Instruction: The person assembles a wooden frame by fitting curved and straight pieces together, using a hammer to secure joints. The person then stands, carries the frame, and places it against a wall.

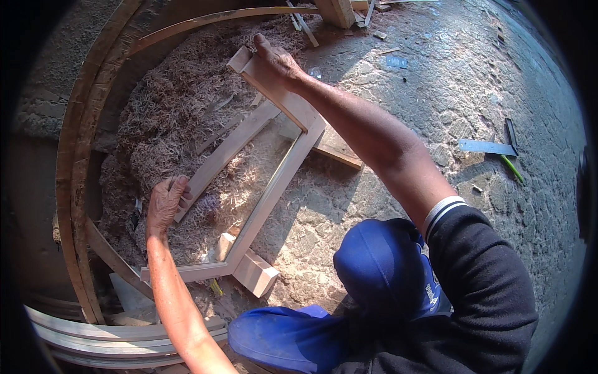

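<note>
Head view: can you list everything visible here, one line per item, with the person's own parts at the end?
wooden frame: one, pale wood, lying on the shavings at centre, corners overlapping
wood shavings: a heap, brownish, left and centre, under the frame
curved wooden strips: several, brown, arcing along the left edge and bottom left
metal square: one, grey-blue, on the ground at right
pencil: one, green, beside the square
wood offcuts: a few, pale, top centre
ground: grey, cracked, dusty
blue cap: one, bottom centre
left hand: gripping the frame's left rail
right hand: pressing on the frame's top corner
</note>
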Available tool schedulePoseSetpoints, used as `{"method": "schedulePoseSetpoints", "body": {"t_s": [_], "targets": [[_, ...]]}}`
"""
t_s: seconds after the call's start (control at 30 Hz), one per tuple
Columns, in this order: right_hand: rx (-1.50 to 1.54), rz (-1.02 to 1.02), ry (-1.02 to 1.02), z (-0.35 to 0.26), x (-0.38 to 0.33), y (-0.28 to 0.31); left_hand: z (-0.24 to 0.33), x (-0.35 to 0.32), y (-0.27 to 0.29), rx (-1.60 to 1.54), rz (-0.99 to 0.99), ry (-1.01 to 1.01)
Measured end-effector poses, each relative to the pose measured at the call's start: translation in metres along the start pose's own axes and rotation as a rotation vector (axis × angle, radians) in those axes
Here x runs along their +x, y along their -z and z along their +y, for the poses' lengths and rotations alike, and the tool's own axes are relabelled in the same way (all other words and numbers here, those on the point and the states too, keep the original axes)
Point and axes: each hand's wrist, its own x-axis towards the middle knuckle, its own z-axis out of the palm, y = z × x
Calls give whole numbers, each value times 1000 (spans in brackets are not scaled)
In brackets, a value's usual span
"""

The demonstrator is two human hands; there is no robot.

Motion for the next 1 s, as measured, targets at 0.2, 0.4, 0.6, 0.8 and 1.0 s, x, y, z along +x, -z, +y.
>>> {"method": "schedulePoseSetpoints", "body": {"t_s": [0.2, 0.4, 0.6, 0.8, 1.0], "targets": [[10, -4, -5, 4, 3, -2, 2, -1, 0, 12, -1, 15], [24, 38, -10, 9, 5, -3, 2, -4, -1, -13, 3, -5], [-33, 29, -8, 4, -4, 2, 3, -8, -4, -19, 9, -21], [-137, 42, 96, -3, -15, 7, 4, -14, -7, -19, 15, -38], [-162, 114, 47, -6, -20, 9, 3, -20, -12, 18, 5, -50]]}}
